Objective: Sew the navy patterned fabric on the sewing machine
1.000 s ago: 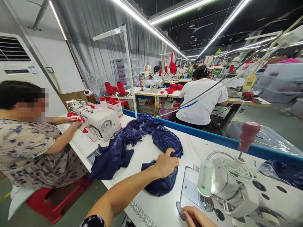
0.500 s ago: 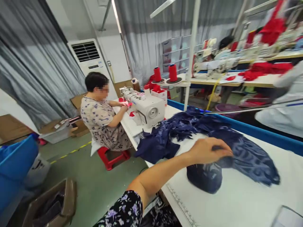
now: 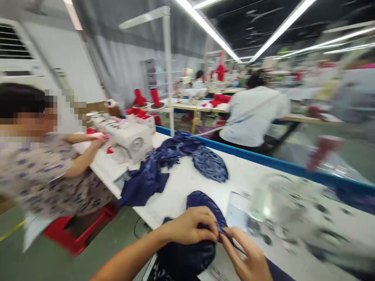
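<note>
My left hand (image 3: 195,226) is closed, pinching the edge of a shiny navy fabric piece (image 3: 202,199) with a rounded outline. Against it from the right comes my right hand (image 3: 246,255), its thumb and fingers closed on the same edge. The fingertips of both hands nearly meet there. A darker navy rounded panel (image 3: 187,257) hangs below my left hand, over the table's front edge; whether it is joined to the upper piece I cannot tell. Further back lie a patterned navy oval piece (image 3: 210,164) and a heap of navy fabric scraps (image 3: 155,168).
A blurred white sewing machine (image 3: 293,210) stands at the right, with a pale flat object (image 3: 237,210) beside it. On the left a co-worker (image 3: 38,168) sits at another sewing machine (image 3: 131,136). Red thread cones (image 3: 156,97) stand by a white pole (image 3: 168,70).
My view has swung right. My left hand has come back from the patterned pile towards me, and my right hand has come into view. Both now hold navy fabric.
</note>
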